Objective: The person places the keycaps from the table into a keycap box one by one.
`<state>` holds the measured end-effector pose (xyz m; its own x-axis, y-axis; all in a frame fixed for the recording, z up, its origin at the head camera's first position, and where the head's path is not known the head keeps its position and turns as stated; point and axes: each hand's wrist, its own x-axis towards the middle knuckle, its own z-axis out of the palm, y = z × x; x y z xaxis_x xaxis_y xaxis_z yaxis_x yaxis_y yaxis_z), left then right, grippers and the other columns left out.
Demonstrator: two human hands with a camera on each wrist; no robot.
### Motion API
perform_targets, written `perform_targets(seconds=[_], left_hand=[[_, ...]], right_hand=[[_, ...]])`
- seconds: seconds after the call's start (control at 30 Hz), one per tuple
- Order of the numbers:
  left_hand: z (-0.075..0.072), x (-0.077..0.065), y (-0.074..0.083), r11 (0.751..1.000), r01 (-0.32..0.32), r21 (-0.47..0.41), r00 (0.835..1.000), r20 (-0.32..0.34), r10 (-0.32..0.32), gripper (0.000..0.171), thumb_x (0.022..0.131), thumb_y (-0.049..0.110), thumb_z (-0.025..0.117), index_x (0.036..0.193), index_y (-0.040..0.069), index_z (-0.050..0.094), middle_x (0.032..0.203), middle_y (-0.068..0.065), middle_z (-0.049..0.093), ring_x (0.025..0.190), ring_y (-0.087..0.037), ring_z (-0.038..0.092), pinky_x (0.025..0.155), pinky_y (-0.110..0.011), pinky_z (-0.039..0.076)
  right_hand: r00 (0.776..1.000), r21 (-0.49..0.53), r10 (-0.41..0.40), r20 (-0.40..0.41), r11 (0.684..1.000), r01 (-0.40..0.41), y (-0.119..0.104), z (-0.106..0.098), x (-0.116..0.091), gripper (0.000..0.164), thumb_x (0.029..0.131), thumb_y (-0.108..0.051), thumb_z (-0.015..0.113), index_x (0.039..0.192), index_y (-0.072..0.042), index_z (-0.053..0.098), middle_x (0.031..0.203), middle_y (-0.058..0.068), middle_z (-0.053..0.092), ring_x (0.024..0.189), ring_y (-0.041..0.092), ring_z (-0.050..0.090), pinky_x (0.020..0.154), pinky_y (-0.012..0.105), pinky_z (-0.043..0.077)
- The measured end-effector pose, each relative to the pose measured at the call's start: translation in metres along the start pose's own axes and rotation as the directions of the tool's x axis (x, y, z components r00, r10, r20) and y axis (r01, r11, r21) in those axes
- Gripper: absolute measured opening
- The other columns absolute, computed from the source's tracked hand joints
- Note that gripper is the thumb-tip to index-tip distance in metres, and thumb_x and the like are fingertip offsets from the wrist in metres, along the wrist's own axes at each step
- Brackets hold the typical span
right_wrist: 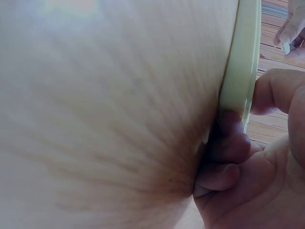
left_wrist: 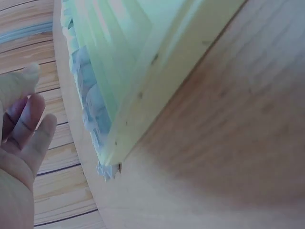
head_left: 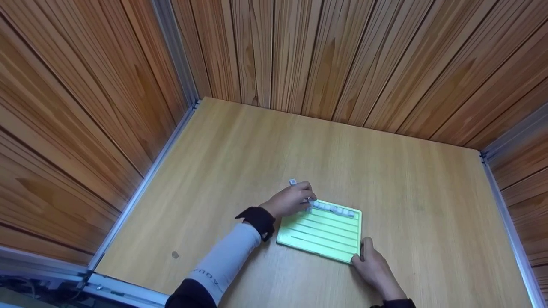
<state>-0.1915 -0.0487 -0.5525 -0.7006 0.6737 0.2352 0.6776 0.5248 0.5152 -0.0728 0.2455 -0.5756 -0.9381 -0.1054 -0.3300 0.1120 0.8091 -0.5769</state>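
Observation:
A pale green tray (head_left: 325, 233) with parallel ridges lies on the table. Several small whitish cubes (head_left: 332, 208) stand in a row along its far groove. Over the far left corner, my left hand (head_left: 291, 200) pinches a small pale piece (right_wrist: 286, 48) between thumb and finger, at the end of the row. My right hand (head_left: 376, 267) grips the near right corner of the tray, its curled fingers (right_wrist: 221, 176) low against the tray's side and the table. One loose cube (head_left: 292, 182) lies on the table just beyond my left hand.
The wooden tabletop (head_left: 406, 201) is bounded by plank walls (head_left: 325, 55) at the back and both sides, with metal rails (head_left: 141, 184) along the side edges. A small dark spot (head_left: 175, 254) marks the table at the left.

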Motion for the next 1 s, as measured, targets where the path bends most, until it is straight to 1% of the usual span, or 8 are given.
perform_targets(seconds=[0.07, 0.13, 0.27, 0.37, 0.53, 0.73, 0.9, 1.0], left_hand=[[0.003, 0.003, 0.002, 0.999, -0.031, 0.044, 1.0, 0.002, 0.031, 0.017, 0.094, 0.006, 0.071, 0.11, 0.002, 0.074, 0.108, -0.007, 0.062, 0.1, -0.017, 0.062, 0.088, -0.02, 0.05], [0.007, 0.005, 0.005, 0.996, -0.043, 0.077, 0.999, 0.017, 0.042, 0.017, 0.093, 0.006, 0.071, 0.11, 0.003, 0.075, 0.107, -0.006, 0.064, 0.1, -0.015, 0.063, 0.088, -0.019, 0.05], [0.015, 0.009, 0.01, 0.986, -0.03, 0.166, 0.999, 0.046, 0.022, 0.015, 0.093, 0.007, 0.071, 0.108, 0.008, 0.074, 0.104, -0.003, 0.067, 0.096, -0.013, 0.065, 0.083, -0.017, 0.051], [0.02, 0.011, 0.013, 0.973, -0.023, 0.23, 0.999, 0.042, 0.013, 0.012, 0.092, 0.006, 0.071, 0.103, 0.009, 0.072, 0.101, -0.002, 0.067, 0.093, -0.013, 0.064, 0.08, -0.018, 0.052], [0.026, 0.014, 0.016, 0.955, -0.019, 0.297, 0.999, 0.041, 0.007, 0.01, 0.092, 0.006, 0.069, 0.102, 0.009, 0.07, 0.1, -0.002, 0.066, 0.092, -0.014, 0.063, 0.08, -0.02, 0.051], [0.03, 0.015, 0.015, 0.943, -0.019, 0.332, 0.999, 0.047, 0.003, 0.009, 0.092, 0.008, 0.069, 0.101, 0.01, 0.069, 0.098, -0.001, 0.065, 0.092, -0.014, 0.061, 0.079, -0.02, 0.05], [0.032, 0.015, 0.012, 0.944, -0.008, 0.329, 0.998, 0.055, -0.01, 0.009, 0.092, 0.011, 0.071, 0.101, 0.011, 0.071, 0.098, 0.0, 0.066, 0.093, -0.014, 0.06, 0.079, -0.02, 0.05], [0.032, 0.015, 0.011, 0.946, -0.01, 0.323, 0.999, 0.047, -0.006, 0.009, 0.09, 0.01, 0.073, 0.098, 0.012, 0.072, 0.096, 0.001, 0.067, 0.092, -0.013, 0.06, 0.077, -0.02, 0.05]], right_hand=[[1.0, 0.002, -0.001, 0.004, 1.0, 0.001, 0.0, 0.0, 0.0, 0.032, 0.093, -0.011, 0.056, 0.118, -0.001, 0.04, 0.076, 0.001, 0.037, 0.065, 0.018, 0.04, 0.055, 0.029, 0.03], [1.0, 0.004, 0.001, 0.007, 1.0, -0.001, 0.0, 0.0, 0.0, 0.032, 0.093, -0.011, 0.056, 0.118, -0.001, 0.04, 0.076, 0.001, 0.037, 0.064, 0.018, 0.04, 0.054, 0.028, 0.03], [1.0, 0.001, 0.015, 0.009, 1.0, -0.015, 0.001, 0.0, 0.001, 0.032, 0.092, -0.012, 0.056, 0.118, -0.002, 0.04, 0.077, 0.001, 0.037, 0.066, 0.019, 0.04, 0.055, 0.029, 0.03], [1.0, 0.003, 0.022, 0.013, 1.0, -0.022, 0.001, 0.0, 0.001, 0.032, 0.092, -0.012, 0.056, 0.118, -0.002, 0.04, 0.077, 0.001, 0.038, 0.066, 0.019, 0.041, 0.055, 0.03, 0.03], [1.0, 0.008, 0.024, 0.015, 1.0, -0.024, 0.001, 0.0, 0.002, 0.032, 0.093, -0.012, 0.056, 0.118, -0.002, 0.04, 0.076, 0.0, 0.038, 0.065, 0.018, 0.04, 0.054, 0.029, 0.03], [1.0, 0.011, 0.016, 0.008, 1.0, -0.016, 0.002, 0.0, 0.001, 0.031, 0.093, -0.011, 0.057, 0.118, -0.002, 0.041, 0.077, 0.001, 0.038, 0.066, 0.018, 0.04, 0.054, 0.028, 0.03], [1.0, 0.012, 0.017, 0.001, 1.0, -0.017, 0.001, 0.0, 0.001, 0.031, 0.093, -0.012, 0.058, 0.117, -0.002, 0.041, 0.077, 0.0, 0.037, 0.066, 0.018, 0.04, 0.055, 0.029, 0.03], [1.0, 0.007, 0.007, -0.011, 1.0, -0.007, 0.001, 0.0, 0.0, 0.028, 0.092, -0.011, 0.058, 0.113, -0.003, 0.041, 0.076, 0.0, 0.037, 0.065, 0.018, 0.04, 0.055, 0.028, 0.029]])
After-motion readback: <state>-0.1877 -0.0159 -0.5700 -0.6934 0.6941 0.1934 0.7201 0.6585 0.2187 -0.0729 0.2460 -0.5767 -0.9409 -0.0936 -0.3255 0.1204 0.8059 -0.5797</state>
